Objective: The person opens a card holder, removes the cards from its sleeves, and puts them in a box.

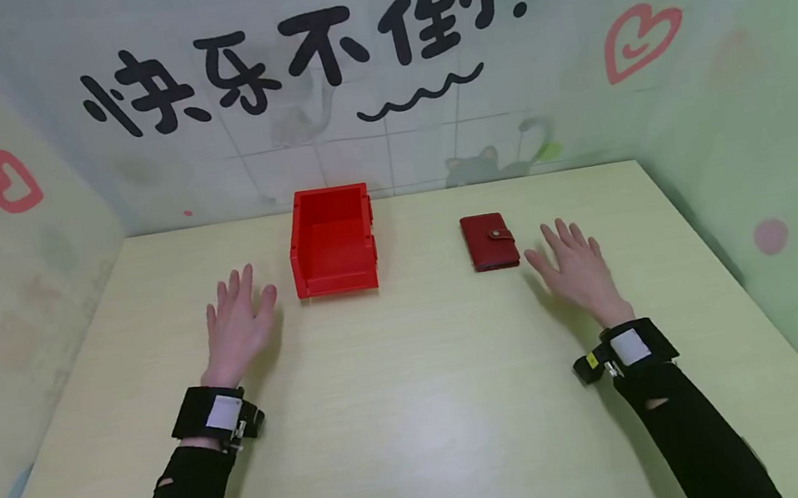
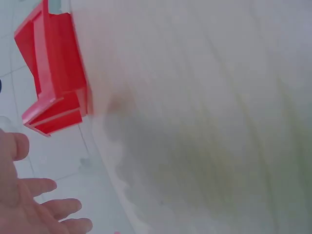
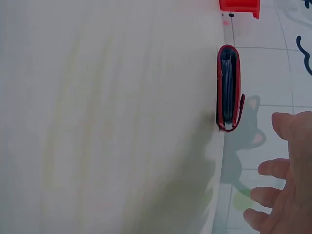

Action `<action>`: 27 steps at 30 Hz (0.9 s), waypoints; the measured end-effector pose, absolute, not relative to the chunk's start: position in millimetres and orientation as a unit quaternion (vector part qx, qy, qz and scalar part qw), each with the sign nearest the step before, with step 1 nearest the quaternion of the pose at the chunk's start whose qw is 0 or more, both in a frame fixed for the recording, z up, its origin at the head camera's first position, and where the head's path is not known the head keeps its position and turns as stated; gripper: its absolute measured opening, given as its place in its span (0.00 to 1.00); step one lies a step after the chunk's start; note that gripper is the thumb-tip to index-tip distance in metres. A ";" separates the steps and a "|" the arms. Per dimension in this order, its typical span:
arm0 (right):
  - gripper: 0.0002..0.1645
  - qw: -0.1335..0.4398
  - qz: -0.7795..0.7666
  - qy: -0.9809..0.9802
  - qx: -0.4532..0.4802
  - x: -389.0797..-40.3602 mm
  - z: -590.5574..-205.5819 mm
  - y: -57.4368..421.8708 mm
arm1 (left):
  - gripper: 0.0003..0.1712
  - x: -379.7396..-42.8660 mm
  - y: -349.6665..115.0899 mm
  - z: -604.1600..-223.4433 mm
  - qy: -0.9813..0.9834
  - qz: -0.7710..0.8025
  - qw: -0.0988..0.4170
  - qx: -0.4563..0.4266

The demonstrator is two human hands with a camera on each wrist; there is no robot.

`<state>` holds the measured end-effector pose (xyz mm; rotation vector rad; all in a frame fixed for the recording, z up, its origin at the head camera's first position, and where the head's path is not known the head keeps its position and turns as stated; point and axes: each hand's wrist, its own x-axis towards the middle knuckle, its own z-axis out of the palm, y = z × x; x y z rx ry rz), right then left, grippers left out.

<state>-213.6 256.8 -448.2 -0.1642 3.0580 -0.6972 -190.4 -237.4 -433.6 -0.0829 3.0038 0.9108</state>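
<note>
Toward the back of the table lies a dark red card wallet (image 1: 491, 242) with a snap strap; the right wrist view shows the card wallet (image 3: 228, 87) edge-on, with a stack of sleeves inside. My right hand (image 1: 577, 269) is just to its right, fingers spread and holding nothing. Left of the wallet stands a red plastic bin (image 1: 337, 283); no contents show inside it. My left hand (image 1: 237, 325) hovers left of the bin, apart from it, fingers extended. In the left wrist view the red bin (image 2: 59, 73) appears beyond the thumb.
A pale wood table (image 1: 421, 414) spreads beneath both arms. Behind it hangs a printed backdrop (image 1: 371, 152) with dark lettering, and similar printed sheets flank the left and right sides. Each wrist wears a black strap with a small camera.
</note>
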 end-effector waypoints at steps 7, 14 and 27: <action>0.43 -0.019 -0.228 0.971 -0.062 -226.5 -443.0 237.0 | 0.35 -182.8 -219.2 -426.0 0.919 0.383 -0.084 -0.040; 0.45 -0.011 -0.247 0.968 -0.039 -242.3 -444.3 222.3 | 0.29 -173.1 -196.7 -418.1 0.881 0.455 -0.130 -0.026; 0.43 -0.031 -0.268 0.963 0.030 -272.8 -459.5 195.6 | 0.25 -157.7 -176.1 -421.6 0.872 0.478 -0.110 0.001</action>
